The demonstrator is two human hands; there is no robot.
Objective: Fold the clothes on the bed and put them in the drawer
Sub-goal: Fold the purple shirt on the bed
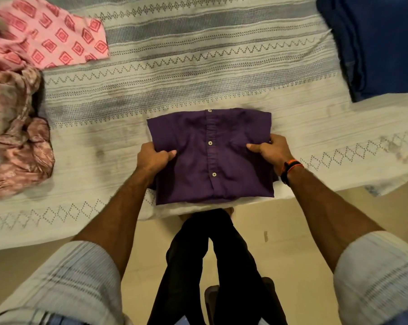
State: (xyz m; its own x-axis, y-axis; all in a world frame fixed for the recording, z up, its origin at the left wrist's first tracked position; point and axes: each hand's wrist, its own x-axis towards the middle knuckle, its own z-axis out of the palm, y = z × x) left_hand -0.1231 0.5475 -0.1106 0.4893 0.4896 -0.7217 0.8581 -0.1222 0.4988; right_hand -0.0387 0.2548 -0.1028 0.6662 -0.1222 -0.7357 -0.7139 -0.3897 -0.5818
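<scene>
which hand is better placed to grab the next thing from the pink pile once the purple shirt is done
Left, likely. The left hand grips the shirt on the side nearer the pink pile at the bed's left. The right hand grips the far side and would cross over.

near edge centre: folded purple shirt (212, 156) fills it, the left hand (152, 158) gripping its left side and the right hand (270, 151) its right side
left of the shirt: bare bedspread (92, 141) as far as the crumpled pink-brown cloth (15, 137) at the left edge
far left corner: pink patterned garment (55, 31) lies flat, touching that crumpled cloth
beyond the shirt: open striped bedspread across the middle to the far edge
far right corner: dark blue fabric (381, 43) covers it
right of the shirt: bare bedspread between shirt and bed edge
below the bed: tan floor (292, 242), with the person's dark legs (217, 266) in the middle
</scene>
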